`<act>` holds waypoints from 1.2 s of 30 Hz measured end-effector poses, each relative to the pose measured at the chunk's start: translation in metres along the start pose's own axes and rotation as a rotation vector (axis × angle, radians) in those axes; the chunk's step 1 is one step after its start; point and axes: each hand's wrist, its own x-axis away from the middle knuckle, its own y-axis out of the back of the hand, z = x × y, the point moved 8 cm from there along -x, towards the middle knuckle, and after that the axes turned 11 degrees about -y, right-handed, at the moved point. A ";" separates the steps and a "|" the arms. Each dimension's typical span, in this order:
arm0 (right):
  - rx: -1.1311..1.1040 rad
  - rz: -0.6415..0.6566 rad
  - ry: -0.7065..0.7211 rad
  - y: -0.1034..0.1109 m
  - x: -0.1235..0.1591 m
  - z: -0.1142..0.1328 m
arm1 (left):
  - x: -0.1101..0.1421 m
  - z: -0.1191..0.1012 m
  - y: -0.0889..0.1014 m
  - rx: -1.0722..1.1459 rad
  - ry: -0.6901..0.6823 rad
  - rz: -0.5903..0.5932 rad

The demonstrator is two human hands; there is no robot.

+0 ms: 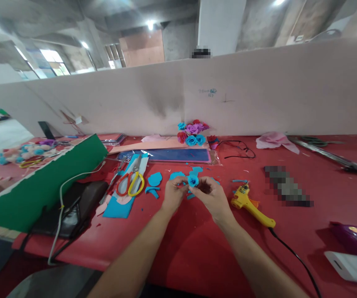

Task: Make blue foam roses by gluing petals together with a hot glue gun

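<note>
Both my hands meet over the red table (191, 248) around a small blue foam rose (193, 180). My left hand (174, 194) pinches the rose from the left, fingers closed. My right hand (211, 195) grips it from the right and below, fingers curled. Loose blue foam petals (155, 179) lie on the table just left of and behind my hands. A yellow glue gun (250, 205) lies right of my right hand, its black cord running toward the front edge.
Red- and yellow-handled scissors (131, 183) lie on blue foam strips at left. A bunch of finished foam roses (192, 133) stands by the white partition (259, 91). A green sheet (44, 182) and black bag (73, 207) sit at left; purple and white devices (354, 252) at right.
</note>
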 end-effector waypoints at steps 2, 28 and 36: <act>0.018 -0.048 0.005 0.003 0.001 -0.001 | 0.001 0.001 -0.002 0.002 -0.007 0.013; -0.173 0.057 -0.176 0.007 0.000 0.001 | -0.004 -0.014 -0.009 -0.031 -0.080 0.142; -0.014 -0.024 -0.091 0.016 -0.002 0.013 | -0.004 -0.017 -0.013 -0.063 -0.076 0.202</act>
